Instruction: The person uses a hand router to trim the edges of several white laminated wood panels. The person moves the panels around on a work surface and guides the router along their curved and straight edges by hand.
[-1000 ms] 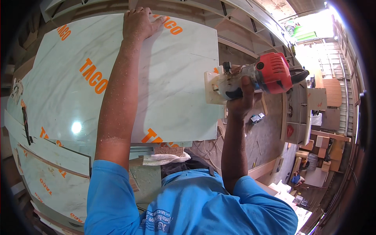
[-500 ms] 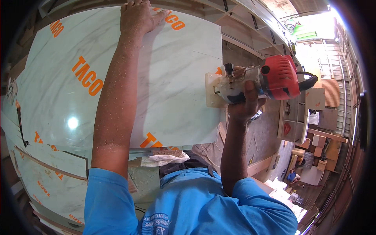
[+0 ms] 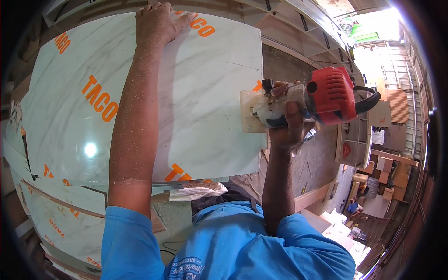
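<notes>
A white marble-patterned panel (image 3: 210,102) with orange printing lies in front of me. At its far edge, my left hand (image 3: 156,25) has its fingers curled over the rim and its thumb stretched along the face. My right hand (image 3: 291,126) is wrapped round the body of a red and silver trim router (image 3: 329,95), which lies sideways in the view. The router's pale square base (image 3: 252,112) sits against the panel's right edge, overlapping the face. Its bit is hidden from view. Fine dust specks my left forearm.
More marble-patterned panels (image 3: 70,228) are stacked below left. A striped cloth (image 3: 198,192) lies by the panel's near edge. Open cabinet frames (image 3: 298,28) stand beyond it at the far right. Another person (image 3: 354,207) is low down in the right background, near wood pieces.
The view has shifted slightly, so the panel appears a little lower and to the left. Both hands keep their holds, and the router is still at the panel's right edge.
</notes>
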A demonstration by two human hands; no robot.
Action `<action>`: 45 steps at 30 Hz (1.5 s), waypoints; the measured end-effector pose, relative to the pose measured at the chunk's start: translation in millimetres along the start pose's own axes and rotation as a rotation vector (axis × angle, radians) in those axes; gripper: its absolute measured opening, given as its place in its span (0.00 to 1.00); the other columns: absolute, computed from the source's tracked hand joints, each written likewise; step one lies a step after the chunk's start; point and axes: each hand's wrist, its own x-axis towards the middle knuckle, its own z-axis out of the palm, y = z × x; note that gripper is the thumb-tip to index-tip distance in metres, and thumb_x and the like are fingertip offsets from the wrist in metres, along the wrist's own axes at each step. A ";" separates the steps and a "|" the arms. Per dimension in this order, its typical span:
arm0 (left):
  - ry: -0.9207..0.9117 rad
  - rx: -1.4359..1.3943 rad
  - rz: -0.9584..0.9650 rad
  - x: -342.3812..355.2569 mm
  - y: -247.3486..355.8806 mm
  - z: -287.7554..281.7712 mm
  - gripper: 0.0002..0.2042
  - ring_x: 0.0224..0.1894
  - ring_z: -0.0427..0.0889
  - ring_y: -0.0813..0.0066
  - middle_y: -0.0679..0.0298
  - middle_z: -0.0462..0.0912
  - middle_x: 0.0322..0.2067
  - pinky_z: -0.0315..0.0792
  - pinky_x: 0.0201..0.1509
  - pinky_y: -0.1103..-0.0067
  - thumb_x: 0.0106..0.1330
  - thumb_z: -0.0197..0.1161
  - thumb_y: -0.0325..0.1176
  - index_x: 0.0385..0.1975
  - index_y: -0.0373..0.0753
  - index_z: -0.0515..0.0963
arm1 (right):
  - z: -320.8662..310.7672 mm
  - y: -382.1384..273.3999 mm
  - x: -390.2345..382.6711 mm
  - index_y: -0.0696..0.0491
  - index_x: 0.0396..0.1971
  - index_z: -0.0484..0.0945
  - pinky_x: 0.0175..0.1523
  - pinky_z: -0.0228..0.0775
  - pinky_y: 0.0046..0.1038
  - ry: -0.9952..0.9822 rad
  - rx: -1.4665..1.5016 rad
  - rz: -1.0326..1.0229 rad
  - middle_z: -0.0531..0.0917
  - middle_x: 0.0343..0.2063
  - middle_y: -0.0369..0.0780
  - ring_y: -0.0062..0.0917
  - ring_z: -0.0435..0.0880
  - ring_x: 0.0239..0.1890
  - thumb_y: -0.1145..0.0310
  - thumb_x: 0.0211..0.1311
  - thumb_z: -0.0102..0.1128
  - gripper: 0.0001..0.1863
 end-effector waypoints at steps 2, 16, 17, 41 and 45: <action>0.000 -0.010 0.000 -1.2 11.3 -12.9 0.38 0.54 0.81 0.62 0.57 0.86 0.44 0.66 0.66 0.66 0.59 0.61 0.74 0.45 0.40 0.84 | -1.2 0.2 -2.4 0.66 0.47 0.76 0.49 0.78 0.38 0.030 -0.022 0.006 0.85 0.38 0.50 0.38 0.85 0.41 0.63 0.58 0.62 0.23; -0.027 -0.022 -0.011 -0.3 7.6 -1.1 0.38 0.53 0.82 0.63 0.57 0.86 0.43 0.66 0.67 0.66 0.58 0.62 0.75 0.46 0.40 0.84 | 0.0 -3.1 -2.7 0.65 0.47 0.76 0.48 0.79 0.35 0.008 0.079 0.011 0.85 0.37 0.48 0.33 0.86 0.38 0.71 0.55 0.67 0.21; -0.028 -0.020 -0.011 -0.5 7.0 -1.2 0.38 0.53 0.82 0.63 0.57 0.86 0.43 0.66 0.67 0.66 0.58 0.62 0.75 0.46 0.40 0.84 | 0.7 -3.6 -2.7 0.65 0.45 0.77 0.47 0.79 0.35 0.009 0.073 0.008 0.85 0.36 0.47 0.32 0.86 0.38 0.71 0.55 0.67 0.20; -0.148 -0.171 -0.152 -5.0 36.8 -54.4 0.30 0.57 0.81 0.53 0.46 0.86 0.46 0.66 0.66 0.64 0.59 0.69 0.57 0.43 0.30 0.84 | -10.2 4.4 -5.9 0.63 0.52 0.75 0.51 0.78 0.34 -0.007 0.050 0.053 0.85 0.41 0.45 0.31 0.86 0.42 0.74 0.53 0.69 0.26; -0.167 -0.204 -0.184 -3.0 33.9 -53.8 0.29 0.57 0.80 0.53 0.47 0.86 0.47 0.65 0.67 0.65 0.59 0.70 0.57 0.43 0.31 0.84 | 2.0 1.8 -6.6 0.65 0.48 0.74 0.49 0.79 0.40 0.053 -0.092 0.005 0.84 0.35 0.51 0.39 0.85 0.40 0.64 0.57 0.63 0.24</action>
